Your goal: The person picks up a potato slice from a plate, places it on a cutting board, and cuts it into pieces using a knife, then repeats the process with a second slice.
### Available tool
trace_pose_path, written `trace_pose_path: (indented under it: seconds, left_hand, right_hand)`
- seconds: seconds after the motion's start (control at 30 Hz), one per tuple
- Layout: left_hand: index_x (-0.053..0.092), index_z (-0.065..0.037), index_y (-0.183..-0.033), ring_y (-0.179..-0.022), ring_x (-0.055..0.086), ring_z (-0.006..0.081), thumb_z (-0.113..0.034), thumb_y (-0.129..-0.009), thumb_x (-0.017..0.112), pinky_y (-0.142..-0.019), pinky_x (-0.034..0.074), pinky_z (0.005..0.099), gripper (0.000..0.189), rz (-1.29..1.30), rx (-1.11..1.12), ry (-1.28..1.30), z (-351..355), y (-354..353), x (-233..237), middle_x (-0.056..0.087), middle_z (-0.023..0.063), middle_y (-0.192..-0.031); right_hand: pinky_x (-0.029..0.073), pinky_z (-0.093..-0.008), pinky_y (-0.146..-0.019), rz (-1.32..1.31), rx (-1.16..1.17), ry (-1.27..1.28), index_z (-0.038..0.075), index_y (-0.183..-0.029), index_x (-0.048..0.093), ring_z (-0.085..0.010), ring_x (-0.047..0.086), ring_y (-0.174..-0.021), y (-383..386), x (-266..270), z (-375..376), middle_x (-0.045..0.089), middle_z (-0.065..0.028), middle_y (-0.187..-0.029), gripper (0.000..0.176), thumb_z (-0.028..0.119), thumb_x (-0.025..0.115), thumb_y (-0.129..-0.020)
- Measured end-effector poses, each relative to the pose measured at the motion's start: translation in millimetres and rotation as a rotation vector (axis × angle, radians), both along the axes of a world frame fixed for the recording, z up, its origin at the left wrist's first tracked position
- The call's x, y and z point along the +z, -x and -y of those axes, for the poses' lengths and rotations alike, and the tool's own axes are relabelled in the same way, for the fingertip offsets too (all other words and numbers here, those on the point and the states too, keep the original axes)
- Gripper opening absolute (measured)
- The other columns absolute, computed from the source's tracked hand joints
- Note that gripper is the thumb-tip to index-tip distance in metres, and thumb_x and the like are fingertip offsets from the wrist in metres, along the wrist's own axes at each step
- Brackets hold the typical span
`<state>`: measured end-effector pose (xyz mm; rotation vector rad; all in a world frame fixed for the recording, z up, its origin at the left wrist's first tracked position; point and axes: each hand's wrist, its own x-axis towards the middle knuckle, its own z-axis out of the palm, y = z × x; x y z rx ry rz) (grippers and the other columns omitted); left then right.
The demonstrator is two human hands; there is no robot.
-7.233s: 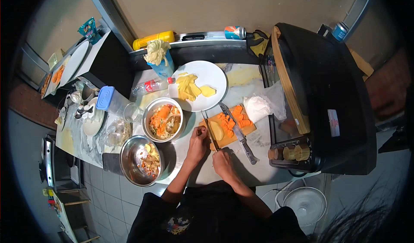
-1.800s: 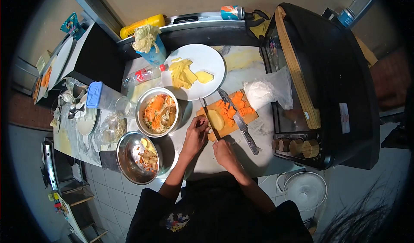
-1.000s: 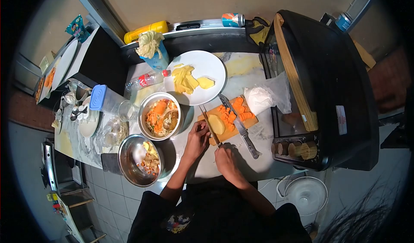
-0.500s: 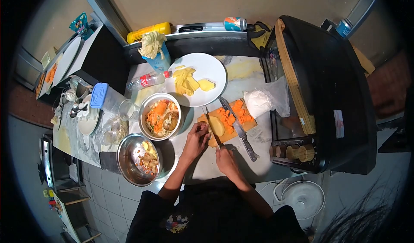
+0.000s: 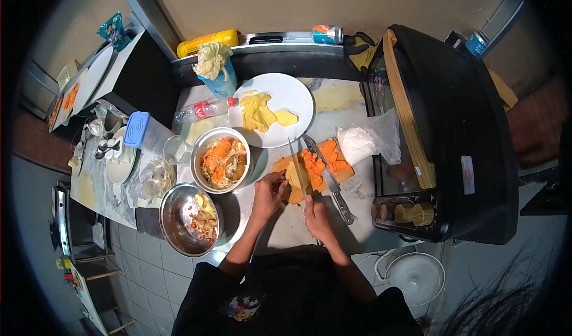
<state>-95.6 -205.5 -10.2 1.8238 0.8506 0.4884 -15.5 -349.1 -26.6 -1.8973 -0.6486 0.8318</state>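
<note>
My right hand [image 5: 317, 218] is wrapped around the handle of a kitchen knife [image 5: 298, 164], its blade pointing away from me across a peeled potato [image 5: 294, 176]. The fingers of my left hand [image 5: 269, 194] are curled against the potato's left side. Beneath the potato lies a wooden cutting board [image 5: 281, 165]. Diced carrot [image 5: 311, 162] is heaped on the board to the right. A second, larger knife [image 5: 336, 194] rests across the carrots, its dark handle reaching over the board's near edge.
A white plate [image 5: 298, 98] holds yellow slices. On the left stand a pot of shredded vegetables [image 5: 198, 180] and a steel bowl with peelings [image 5: 170, 229]. A bag of white powder [image 5: 357, 143] sits by the black oven [image 5: 459, 133]. A bottle [image 5: 205, 109] lies behind.
The knife has shifted slightly right over the potato, its blade angled differently. My left hand has moved slightly left and down, and my right hand slightly right.
</note>
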Motion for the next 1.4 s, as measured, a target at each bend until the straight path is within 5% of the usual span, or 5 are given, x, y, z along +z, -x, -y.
trace_pose_path:
  seconds: [0.23,1.07,1.13,1.4]
  left_hand:
    - [0.064,0.007,-0.099,-0.083,0.067,0.0272,-0.004,-0.078,0.066,-0.073,0.052,0.0336,0.024,-0.089,0.086,-0.074,3,-8,4,0.068,0.0194,-0.089]
    - [0.067,0.004,-0.095,-0.079,0.067,0.0303,-0.012,-0.077,0.068,-0.079,0.049,0.0355,0.024,-0.169,0.128,-0.051,3,-12,11,0.068,0.0197,-0.083]
    - [0.064,0.011,-0.093,-0.069,0.067,0.0148,0.001,-0.077,0.063,-0.065,0.05,0.0265,0.019,-0.128,0.112,-0.078,2,-13,11,0.068,0.0147,-0.076]
    - [0.064,0.011,-0.092,-0.069,0.066,0.0146,0.003,-0.077,0.062,-0.064,0.05,0.0258,0.018,-0.105,0.119,-0.046,0,-13,4,0.068,0.0136,-0.076]
  right_hand:
    - [0.037,-0.0491,-0.055,0.056,0.034,-0.006,-0.01,-0.067,0.05,-0.0474,0.054,-0.066,7,-13,7,0.049,-0.0317,-0.062,0.056,0.032,0.031,-0.099]
    - [0.042,-0.0522,-0.062,0.21,0.083,0.051,-0.008,-0.073,0.057,-0.0485,0.055,-0.074,16,-9,1,0.054,-0.0321,-0.071,0.052,0.031,0.032,-0.098]
    - [0.043,-0.053,-0.061,0.265,0.083,0.088,-0.007,-0.071,0.058,-0.0487,0.056,-0.071,17,-11,0,0.055,-0.0318,-0.069,0.052,0.03,0.034,-0.097]
    - [0.044,-0.0551,-0.068,0.297,0.103,0.311,-0.006,-0.077,0.058,-0.0503,0.055,-0.075,23,6,-3,0.058,-0.0306,-0.075,0.048,0.031,0.035,-0.097]
